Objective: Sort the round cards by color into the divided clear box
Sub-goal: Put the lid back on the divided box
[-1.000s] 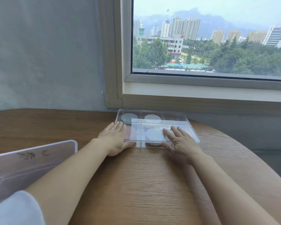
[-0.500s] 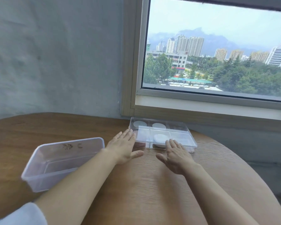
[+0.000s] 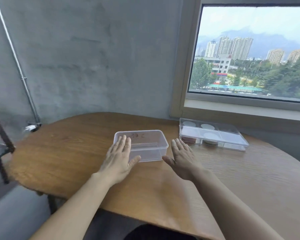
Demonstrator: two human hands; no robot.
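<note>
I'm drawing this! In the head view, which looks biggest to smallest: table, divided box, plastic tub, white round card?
1. table
2. divided box and plastic tub: about alike, tub is nearer, so no ranking
3. white round card

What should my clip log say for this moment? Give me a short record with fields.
left hand: open, fingers straight, over the tub's left end; contact unclear
right hand: open, beside the tub's right end
tub: clear, mid-table, no cards seen inside
box: at the right by the window, apart from both hands
cards: pale discs in several compartments, a reddish one near-left
table: wood
</note>
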